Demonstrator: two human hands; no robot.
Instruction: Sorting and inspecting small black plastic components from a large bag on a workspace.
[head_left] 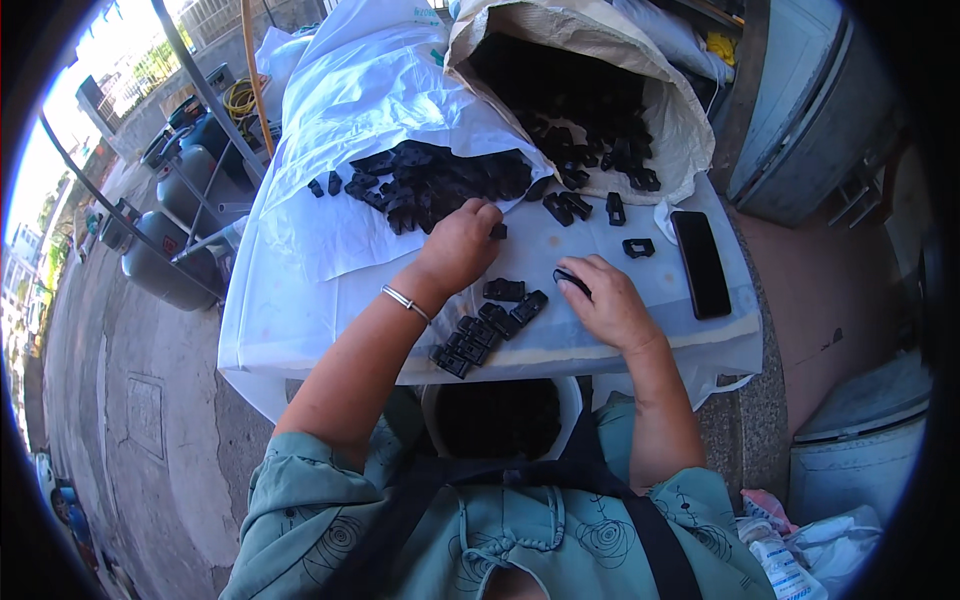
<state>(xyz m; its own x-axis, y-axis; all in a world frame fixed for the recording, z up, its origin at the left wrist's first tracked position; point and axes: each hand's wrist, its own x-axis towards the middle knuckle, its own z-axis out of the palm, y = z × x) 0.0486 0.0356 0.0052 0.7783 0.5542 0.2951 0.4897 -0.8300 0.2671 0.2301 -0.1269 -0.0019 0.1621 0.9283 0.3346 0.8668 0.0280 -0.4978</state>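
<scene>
My left hand is closed around a small black plastic part, just in front of the heap of black parts spilling from a white plastic sack. Between thumb and fingers of my right hand is another black plastic part, mostly covered by the hand. A slanting row of several black rectangular parts lies near the table's front edge, between my forearms. One more such part rests just beyond that row.
An open beige sack holding black parts lies at the back right of the white-covered table. Loose black parts and a black phone lie to the right. Below the front edge stands a white tub of dark contents. Gas cylinders stand left.
</scene>
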